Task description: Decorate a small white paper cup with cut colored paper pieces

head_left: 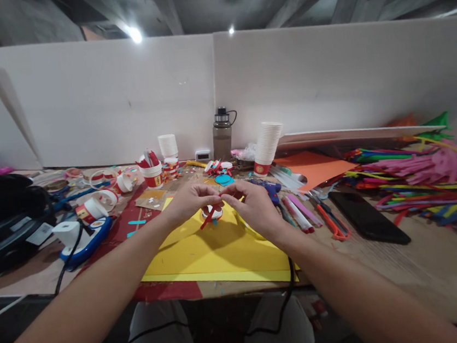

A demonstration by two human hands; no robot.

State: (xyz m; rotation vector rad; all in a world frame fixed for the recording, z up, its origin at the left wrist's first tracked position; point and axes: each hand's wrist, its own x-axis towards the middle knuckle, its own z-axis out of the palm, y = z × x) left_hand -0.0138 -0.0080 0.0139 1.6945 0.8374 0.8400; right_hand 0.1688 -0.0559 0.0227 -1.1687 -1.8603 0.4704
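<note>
Over the yellow sheet [205, 256], my two hands meet with their fingertips almost touching. My left hand [191, 202] is closed in a pinch on a narrow red strip [207, 220], whose free end hangs down toward me. My right hand [249, 206] is also pinched closed at the same spot; what lies between its fingertips is too small to make out. Just below the fingers, a small round piece with a white top [212, 213] and a red edge rests on the sheet, partly covered by the strip.
A blue glue gun [272, 192], markers [296, 214], orange-handled scissors [337, 228] and a black phone [368, 217] lie to the right. Behind stand a bottle [222, 136] and stacked paper cups [267, 148]. At left is a blue power strip [90, 243]. A black cable [287, 302] hangs over the table edge.
</note>
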